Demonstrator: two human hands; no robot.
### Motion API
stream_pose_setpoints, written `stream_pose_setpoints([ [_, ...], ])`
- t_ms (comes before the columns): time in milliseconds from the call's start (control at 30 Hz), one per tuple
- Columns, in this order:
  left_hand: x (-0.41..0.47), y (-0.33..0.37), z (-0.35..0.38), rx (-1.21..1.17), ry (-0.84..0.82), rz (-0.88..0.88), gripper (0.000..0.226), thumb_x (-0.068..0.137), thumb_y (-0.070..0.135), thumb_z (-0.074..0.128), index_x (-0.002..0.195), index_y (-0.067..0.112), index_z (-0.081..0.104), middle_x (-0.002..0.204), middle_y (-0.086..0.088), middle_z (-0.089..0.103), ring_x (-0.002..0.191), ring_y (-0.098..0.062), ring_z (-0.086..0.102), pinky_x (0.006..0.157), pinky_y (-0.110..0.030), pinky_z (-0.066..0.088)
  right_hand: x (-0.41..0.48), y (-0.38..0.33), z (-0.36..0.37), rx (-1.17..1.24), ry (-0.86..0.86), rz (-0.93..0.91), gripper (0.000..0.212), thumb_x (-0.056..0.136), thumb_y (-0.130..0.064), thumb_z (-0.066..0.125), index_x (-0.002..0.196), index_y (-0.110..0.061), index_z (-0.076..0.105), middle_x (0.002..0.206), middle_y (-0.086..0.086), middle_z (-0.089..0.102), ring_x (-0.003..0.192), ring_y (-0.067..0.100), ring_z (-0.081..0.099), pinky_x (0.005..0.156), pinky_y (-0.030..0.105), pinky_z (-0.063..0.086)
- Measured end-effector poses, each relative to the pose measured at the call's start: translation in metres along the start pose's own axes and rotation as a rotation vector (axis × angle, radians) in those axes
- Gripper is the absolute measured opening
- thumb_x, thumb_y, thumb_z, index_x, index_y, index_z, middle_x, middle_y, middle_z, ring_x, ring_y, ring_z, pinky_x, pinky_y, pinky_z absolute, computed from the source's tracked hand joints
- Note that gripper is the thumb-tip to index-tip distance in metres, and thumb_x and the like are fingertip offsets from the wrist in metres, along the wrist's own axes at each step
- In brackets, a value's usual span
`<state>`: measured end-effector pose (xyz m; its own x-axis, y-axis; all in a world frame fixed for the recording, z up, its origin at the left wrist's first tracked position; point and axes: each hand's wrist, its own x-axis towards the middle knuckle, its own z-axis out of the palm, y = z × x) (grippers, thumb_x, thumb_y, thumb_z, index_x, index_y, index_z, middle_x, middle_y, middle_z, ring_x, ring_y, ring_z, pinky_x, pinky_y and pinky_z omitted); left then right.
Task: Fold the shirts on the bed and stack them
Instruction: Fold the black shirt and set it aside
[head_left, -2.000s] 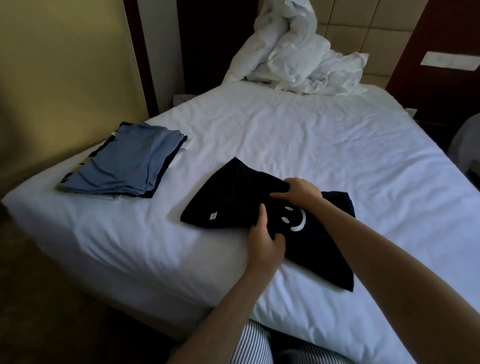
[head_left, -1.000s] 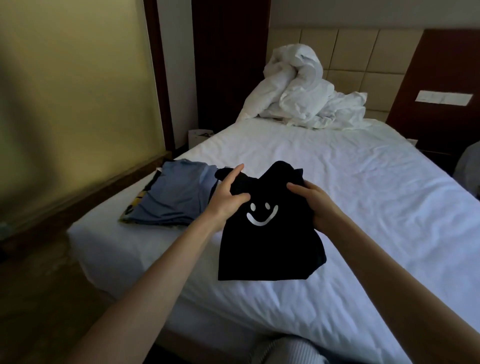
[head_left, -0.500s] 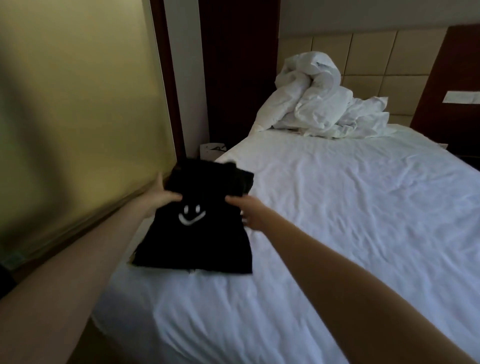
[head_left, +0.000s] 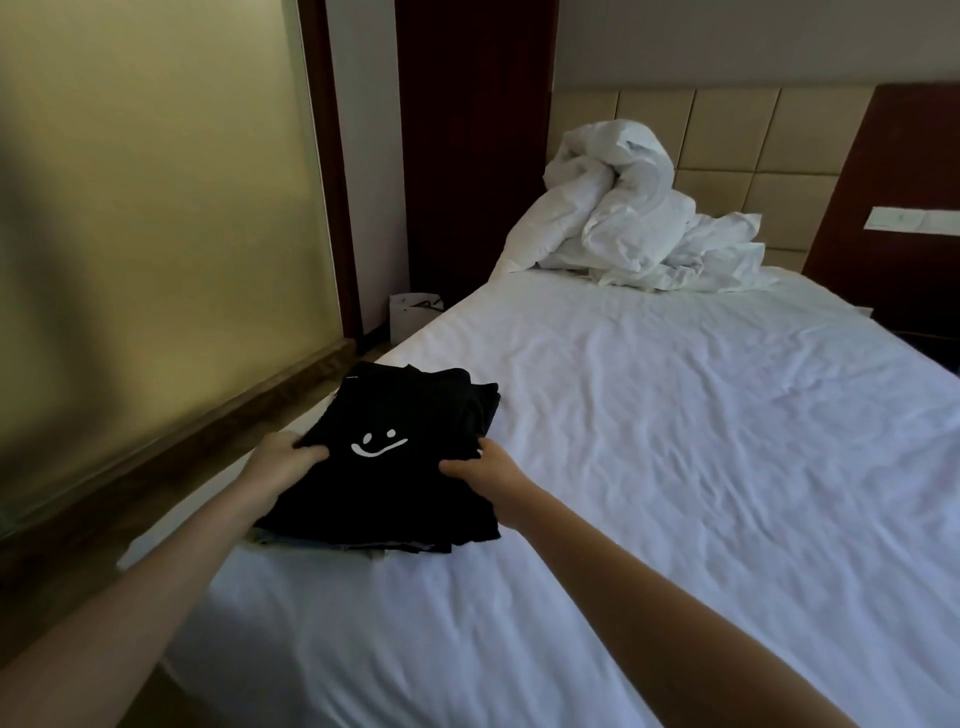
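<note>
Both hands, left hand (head_left: 283, 464) and right hand (head_left: 488, 474), pinch opposite edges of the folded black smiley shirt (head_left: 395, 457), lying atop the stack (head_left: 332, 543) at the bed's (head_left: 675, 467) near-left corner. Squaring its edges before letting go would keep the pile tidy.

A folded black shirt (head_left: 400, 457) with a small white smiley face lies left of centre in the frame, on top of a stack of folded clothes (head_left: 332, 543) whose edges peek out along its lower side. The left hand (head_left: 283, 465) grips the shirt's left edge and the right hand (head_left: 485, 475) grips its right edge. The stack sits near the left side of a bed (head_left: 701, 441) with a white sheet. A crumpled white duvet (head_left: 634, 218) is heaped at the upper right, against a padded headboard (head_left: 727, 135).
</note>
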<state>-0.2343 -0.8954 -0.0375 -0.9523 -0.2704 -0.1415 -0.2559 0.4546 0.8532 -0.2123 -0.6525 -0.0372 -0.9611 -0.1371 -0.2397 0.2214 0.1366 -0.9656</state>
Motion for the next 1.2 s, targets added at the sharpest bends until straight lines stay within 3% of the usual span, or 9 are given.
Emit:
stream_pose_setpoints([
  [133, 0.006, 0.003, -0.017, 0.042, 0.105, 0.086, 0.007, 0.088, 0.013, 0.060, 0.092, 0.008, 0.063, 0.089, -0.016, 0.065, 0.082, -0.033, 0.063, 0.075, -0.038, 0.050, -0.012, -0.004, 0.004, 0.051, 0.024, -0.038, 0.046, 0.085, -0.005, 0.063, 0.125, -0.009, 0.040, 0.120, 0.012, 0.052, 0.112, 0.029, 0.055, 0.093, 0.036, 0.050],
  [233, 0.008, -0.017, -0.014, 0.316, -0.143, 0.035, 0.016, 0.090, 0.018, 0.059, 0.091, 0.003, 0.063, 0.087, -0.017, 0.065, 0.088, -0.038, 0.063, 0.066, -0.031, 0.042, -0.021, 0.017, 0.014, -0.153, -0.061, -0.010, 0.064, 0.085, -0.001, 0.055, 0.141, -0.009, 0.025, 0.135, 0.013, 0.042, 0.124, 0.028, 0.045, 0.100, 0.031, 0.042],
  [300, 0.010, -0.020, -0.011, 0.482, -0.175, 0.017, 0.032, 0.091, 0.027, 0.056, 0.105, -0.003, 0.056, 0.097, -0.022, 0.061, 0.100, -0.041, 0.060, 0.065, -0.031, 0.038, -0.020, 0.019, 0.018, -0.238, -0.022, 0.060, 0.064, 0.087, -0.012, 0.051, 0.143, -0.012, 0.019, 0.140, 0.014, 0.035, 0.129, 0.030, 0.038, 0.106, 0.035, 0.038],
  [400, 0.010, 0.011, -0.008, 0.772, 0.025, 0.112, 0.062, 0.091, 0.039, 0.055, 0.138, 0.007, 0.031, 0.135, -0.019, 0.042, 0.123, -0.039, 0.043, 0.090, -0.041, 0.041, -0.016, -0.002, 0.026, -0.382, 0.220, -0.021, 0.060, 0.088, -0.030, 0.048, 0.139, -0.010, 0.022, 0.141, 0.017, 0.026, 0.129, 0.036, 0.033, 0.104, 0.043, 0.035],
  [500, 0.018, 0.045, 0.011, 0.786, 0.077, 0.317, 0.056, 0.092, 0.045, 0.048, 0.141, 0.022, 0.030, 0.143, -0.008, 0.039, 0.129, -0.036, 0.037, 0.102, -0.045, 0.036, -0.011, -0.022, 0.043, -0.661, 0.269, -0.181, 0.068, 0.090, -0.045, 0.043, 0.146, -0.017, 0.014, 0.153, 0.014, 0.010, 0.141, 0.036, 0.007, 0.113, 0.053, 0.009],
  [600, 0.037, 0.066, 0.034, 0.819, -0.003, 0.427, 0.061, 0.092, 0.059, 0.036, 0.146, 0.040, 0.018, 0.158, -0.001, 0.013, 0.142, -0.038, 0.010, 0.109, -0.058, 0.019, 0.000, -0.010, 0.060, -0.825, 0.169, -0.184, 0.082, 0.087, -0.067, 0.036, 0.150, -0.026, 0.003, 0.157, 0.010, -0.011, 0.141, 0.038, -0.015, 0.111, 0.056, -0.010],
  [667, 0.054, 0.069, 0.048, 0.878, -0.102, 0.402, 0.065, 0.087, 0.073, 0.026, 0.144, 0.053, 0.004, 0.159, 0.003, -0.010, 0.142, -0.041, -0.013, 0.108, -0.066, 0.004, 0.007, 0.015, 0.064, -0.878, 0.127, -0.150, 0.090, 0.081, -0.075, 0.035, 0.149, -0.032, -0.005, 0.156, 0.007, -0.019, 0.140, 0.037, -0.020, 0.109, 0.058, -0.013],
  [733, 0.070, 0.057, 0.065, 0.913, -0.202, 0.335, 0.067, 0.081, 0.080, 0.017, 0.141, 0.059, -0.004, 0.158, 0.005, -0.018, 0.141, -0.042, -0.019, 0.107, -0.069, 0.000, 0.015, 0.039, 0.063, -0.868, 0.129, -0.148, 0.090, 0.080, -0.076, 0.036, 0.148, -0.037, -0.007, 0.155, 0.003, -0.022, 0.141, 0.035, -0.021, 0.109, 0.058, -0.012],
  [1200, 0.076, 0.014, 0.091, 0.862, -0.093, 0.262, 0.055, 0.090, 0.069, 0.009, 0.143, 0.056, 0.000, 0.159, 0.005, -0.007, 0.145, -0.033, -0.010, 0.111, -0.063, -0.003, 0.019, 0.059, 0.055, -0.817, 0.078, -0.200, 0.081, 0.083, -0.072, 0.035, 0.148, -0.041, -0.003, 0.155, -0.002, -0.023, 0.142, 0.027, -0.021, 0.113, 0.050, -0.014],
])
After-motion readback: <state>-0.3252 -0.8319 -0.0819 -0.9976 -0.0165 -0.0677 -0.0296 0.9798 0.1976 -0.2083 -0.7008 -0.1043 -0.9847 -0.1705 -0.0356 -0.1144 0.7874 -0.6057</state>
